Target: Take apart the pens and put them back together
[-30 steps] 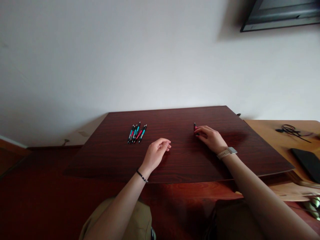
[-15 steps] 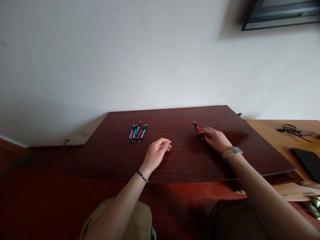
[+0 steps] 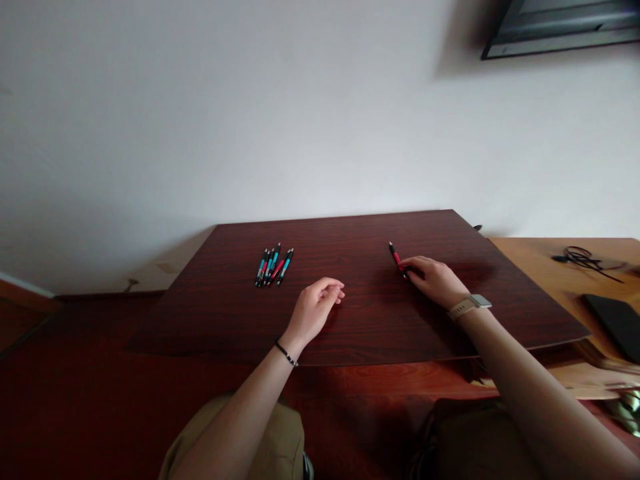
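A pink-and-black pen [image 3: 395, 256] lies slanted on the right part of the dark brown table [image 3: 360, 333]. My right hand [image 3: 433, 279] is just right of it; the thumb and forefinger have a gap between them, and their tips are at the pen's edge. Nearly the whole pen shows. My left hand [image 3: 320, 303] is over the middle of the table with its fingers curled in against the thumb, and nothing shows in them. Left of that hand, several pens [image 3: 274, 265], some blue and some pink with black ends, lie in a loose bunch.
A lighter wooden desk [image 3: 530, 257] adjoins on the right, with a coiled black cable [image 3: 580, 259] and a dark flat device [image 3: 613, 323] on it. Behind the table is a pale wall [image 3: 320, 133]. A mounted screen [image 3: 565, 30] hangs at upper right.
My right hand has shifted slightly right, and its fingertips now cover less of the pink-and-black pen. The left hand and the bunch of pens look nearly the same.
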`<state>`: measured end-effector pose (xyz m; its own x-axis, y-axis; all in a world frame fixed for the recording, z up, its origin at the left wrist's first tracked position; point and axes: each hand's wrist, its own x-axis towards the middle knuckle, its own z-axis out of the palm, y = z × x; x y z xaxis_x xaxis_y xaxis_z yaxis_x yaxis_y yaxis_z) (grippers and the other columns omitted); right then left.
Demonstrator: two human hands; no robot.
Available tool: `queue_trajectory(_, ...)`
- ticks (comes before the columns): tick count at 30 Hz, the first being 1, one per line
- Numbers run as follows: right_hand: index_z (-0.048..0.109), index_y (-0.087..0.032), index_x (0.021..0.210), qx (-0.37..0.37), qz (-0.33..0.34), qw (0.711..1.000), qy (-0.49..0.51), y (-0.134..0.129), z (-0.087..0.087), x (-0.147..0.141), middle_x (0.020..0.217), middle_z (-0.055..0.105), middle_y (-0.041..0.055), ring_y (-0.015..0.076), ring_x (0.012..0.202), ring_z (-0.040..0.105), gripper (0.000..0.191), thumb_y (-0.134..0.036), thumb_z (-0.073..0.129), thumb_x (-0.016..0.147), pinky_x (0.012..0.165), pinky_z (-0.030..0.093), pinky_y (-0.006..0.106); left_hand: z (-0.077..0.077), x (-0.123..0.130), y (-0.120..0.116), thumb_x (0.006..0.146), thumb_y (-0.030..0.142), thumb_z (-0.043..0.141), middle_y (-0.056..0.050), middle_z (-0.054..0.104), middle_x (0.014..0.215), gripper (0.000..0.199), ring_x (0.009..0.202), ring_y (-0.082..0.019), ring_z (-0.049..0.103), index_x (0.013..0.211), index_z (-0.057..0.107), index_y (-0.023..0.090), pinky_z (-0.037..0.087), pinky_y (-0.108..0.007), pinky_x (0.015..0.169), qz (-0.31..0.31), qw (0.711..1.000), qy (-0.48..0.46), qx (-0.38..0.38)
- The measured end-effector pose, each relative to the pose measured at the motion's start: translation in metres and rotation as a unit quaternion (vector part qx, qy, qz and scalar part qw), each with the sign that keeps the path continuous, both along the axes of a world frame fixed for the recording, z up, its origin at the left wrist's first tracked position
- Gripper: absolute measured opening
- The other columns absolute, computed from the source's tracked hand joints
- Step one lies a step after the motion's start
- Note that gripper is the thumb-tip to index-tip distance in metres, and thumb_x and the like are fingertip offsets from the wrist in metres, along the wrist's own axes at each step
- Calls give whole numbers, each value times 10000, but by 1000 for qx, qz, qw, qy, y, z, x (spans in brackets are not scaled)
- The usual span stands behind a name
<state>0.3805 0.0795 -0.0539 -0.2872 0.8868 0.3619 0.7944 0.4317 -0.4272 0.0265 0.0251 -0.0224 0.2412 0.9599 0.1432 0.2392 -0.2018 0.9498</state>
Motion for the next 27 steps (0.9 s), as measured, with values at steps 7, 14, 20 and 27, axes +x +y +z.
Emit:
queue_trajectory(7,760,-254,1259,-1,9,1000,3,0,-1,1,1250,790,91,311,1144,752,328,-239,606,970,1053,579,496,1,0,0,1032,348,606,-85,808,982,215,864,-202,770,1071,753,196,600,-335,840,1,1000,3,-1)
queue_trajectory(14,743,-259,1290,11,-13,1000,24,-3,1,2,1257,781,85,287,1088,767,357,-233,601,964,971,596,438,0,-1,2,1033,356,601,-89,808,983,224,859,-201,766,1063,757,197,600,-334,827,6,1000,1,6)
queue_trajectory(20,727,-276,1321,76,-77,994,9,-24,18,-40,1066,819,73,314,1030,745,335,-326,599,1015,1012,509,536,0,-1,2,1031,352,603,-84,807,972,219,854,-200,768,1063,756,200,603,-328,820,13,1000,6,9)
queue_trajectory(27,500,-230,1519,12,10,996,92,-52,21,-96,1149,758,94,221,765,699,505,-285,580,1024,781,573,381,6,-9,5,1013,334,614,-49,814,958,178,889,-209,764,1007,759,231,575,-312,843,44,990,115,71)
